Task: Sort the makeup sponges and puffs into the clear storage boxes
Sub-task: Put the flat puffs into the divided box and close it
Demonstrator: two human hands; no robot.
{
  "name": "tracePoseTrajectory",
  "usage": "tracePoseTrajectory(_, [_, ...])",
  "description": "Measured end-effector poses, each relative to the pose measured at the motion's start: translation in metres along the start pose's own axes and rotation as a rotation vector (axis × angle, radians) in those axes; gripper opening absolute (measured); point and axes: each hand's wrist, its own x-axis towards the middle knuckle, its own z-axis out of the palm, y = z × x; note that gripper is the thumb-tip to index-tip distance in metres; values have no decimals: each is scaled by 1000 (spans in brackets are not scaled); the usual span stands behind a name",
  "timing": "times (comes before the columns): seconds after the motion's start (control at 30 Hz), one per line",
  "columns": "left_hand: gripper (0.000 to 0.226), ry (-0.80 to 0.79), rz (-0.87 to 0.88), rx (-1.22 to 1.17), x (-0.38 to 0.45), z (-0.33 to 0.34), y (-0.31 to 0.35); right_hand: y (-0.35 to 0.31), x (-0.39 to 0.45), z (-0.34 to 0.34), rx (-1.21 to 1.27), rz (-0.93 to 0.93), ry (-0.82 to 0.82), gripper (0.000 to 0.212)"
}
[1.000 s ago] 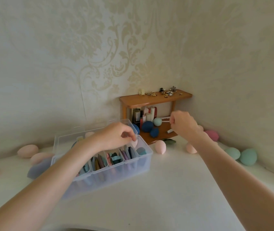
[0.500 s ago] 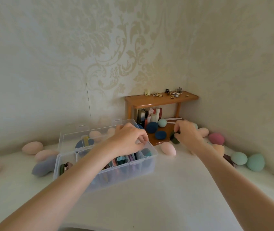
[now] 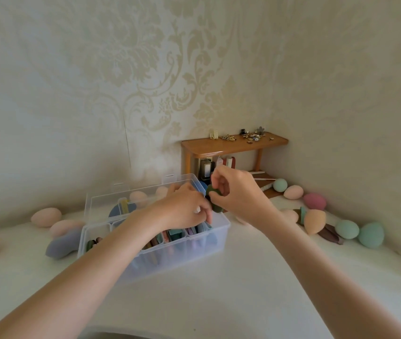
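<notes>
Lifted off the table since half a second ago, the dark green sponge [image 3: 213, 197] hangs over the clear box's [image 3: 189, 250] far right corner, pinched by the right hand [image 3: 237, 192]; left hand [image 3: 182, 209] fingers curl among the sponges filed inside.

Home dressing corner: damask wallpaper [image 3: 170, 77], small wooden shelf [image 3: 233, 144] carrying trinkets and cosmetics, makeup sponges [image 3: 314, 201] scattered on white table [image 3: 219, 289].

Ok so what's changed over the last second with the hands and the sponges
The right hand reached to the wooden shelf, took hold of a dark green sponge, and carried it back over the right end of the clear storage box. The left hand stayed in the box's front compartments, among the flat puffs. The loose sponges around the box kept their places.
</notes>
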Motion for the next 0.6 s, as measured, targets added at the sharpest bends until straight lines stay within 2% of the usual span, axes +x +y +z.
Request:
tracePoseTrajectory(0.1, [30,14,-51,39,2,0,-1,-5,1,1,-70,-59,4,12])
tracePoseTrajectory(0.27, [27,45,-106,28,2,2,-6,5,-9,25,-186,52,-99,9])
tracePoseTrajectory(0.37, [29,64,-97,15,1,2,-6,7,-11,32,-398,27,-180,28])
tracePoseTrajectory(0.43, [28,98,-99,10,0,1,-5,5,-11,29,-312,56,-224,29])
tracePoseTrajectory(0.53, [24,229,-59,-80,1,-3,0,4,-10,12,-208,20,-117,29])
tracePoseTrajectory(0.6, [22,337,-13,-192,4,-6,11,11,-7,-5,-206,110,-49,24])
